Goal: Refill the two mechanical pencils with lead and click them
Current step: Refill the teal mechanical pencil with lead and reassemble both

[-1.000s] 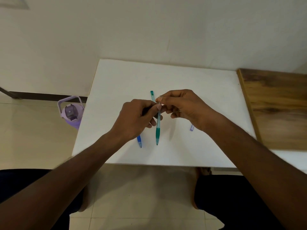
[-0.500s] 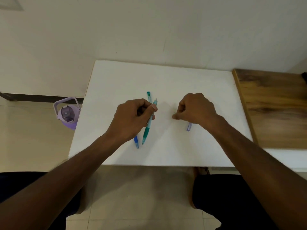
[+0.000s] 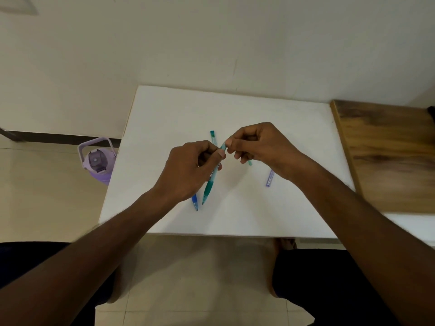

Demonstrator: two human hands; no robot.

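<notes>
The left hand (image 3: 188,170) grips the green mechanical pencil (image 3: 209,187) around its upper barrel, fingers (image 3: 221,154) clenched on it, the pencil tilted with its tip pointing down toward the near edge of the white worktop (image 3: 235,220). The right hand (image 3: 261,144) meets the pencil's top end, its thumb and forefinger pinched together right at the cap end; what sits between them is too small to make out. A small teal piece (image 3: 250,163) shows just under the right hand, and whether it is held or lying on the worktop cannot be told.

The blue mechanical pencil (image 3: 195,203) lies on the worktop, mostly hidden under the left hand, with its tip just beside the green pencil's tip. A second teal piece (image 3: 213,136) lies beyond the hands, partly covered by them. The purple lead case (image 3: 270,178) lies on the worktop near the right wrist, apart from the pencils; it carries printing that is too small to read.

On the floor left of the worktop stands a lilac water bottle (image 3: 97,161) with a carry handle. A wooden surface (image 3: 388,156) adjoins the worktop on the right
</notes>
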